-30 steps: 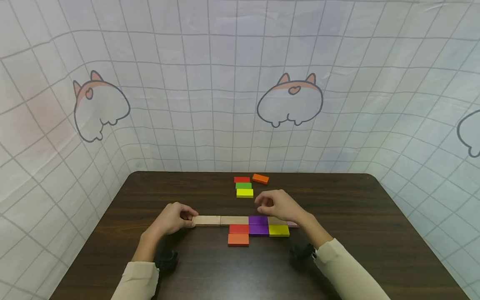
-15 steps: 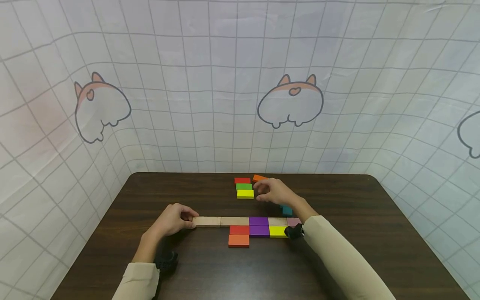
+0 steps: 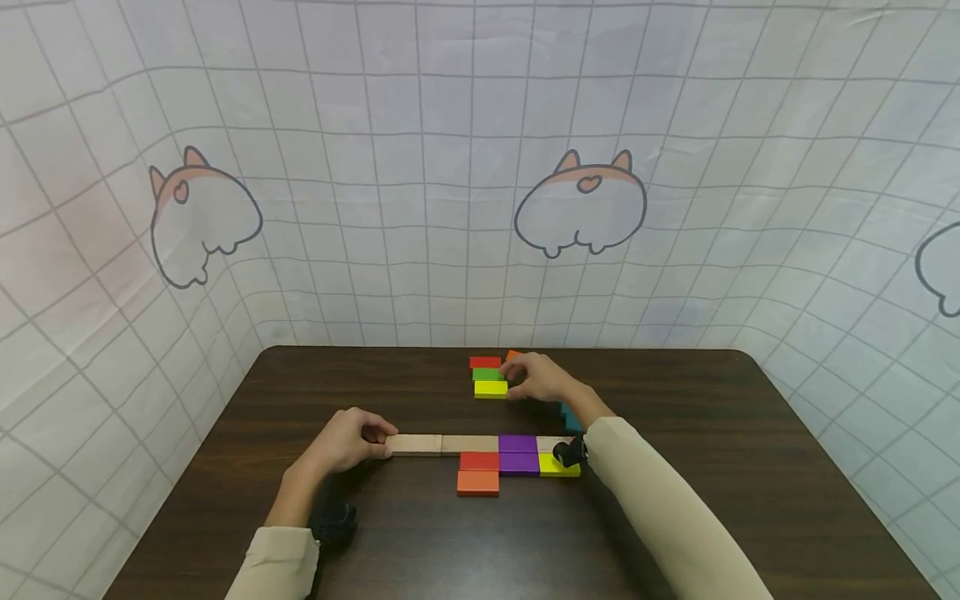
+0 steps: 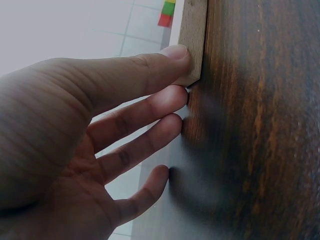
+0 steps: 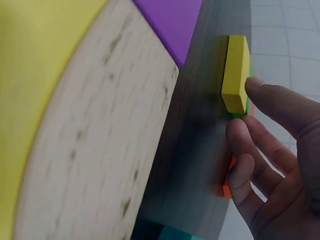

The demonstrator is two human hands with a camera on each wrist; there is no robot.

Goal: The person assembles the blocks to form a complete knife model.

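My left hand [image 3: 348, 437] pinches the left end of a plain wooden block [image 3: 416, 444], the first in a row of flat blocks. In the left wrist view the thumb lies along the block's side, and the other fingertips rest by the table. At the back, my right hand [image 3: 542, 377] reaches to a yellow block [image 3: 491, 390] in front of a green block [image 3: 486, 375] and a red block [image 3: 484, 362]. Its thumb tip is right at the yellow block [image 5: 235, 75] in the right wrist view, with the fingers parted beside its near end.
The row continues with another wooden block [image 3: 470, 444] and a purple block [image 3: 517, 443]. In front lie a red block [image 3: 479, 461], an orange-red block [image 3: 478, 482], a second purple block [image 3: 518, 464] and a partly hidden yellow one. Teal blocks [image 3: 572, 418] show beneath the right forearm.
My right hand has moved back and left from above the row to the yellow block. Its forearm now uncovers teal blocks and hides the row's right end. My left hand has stayed put.
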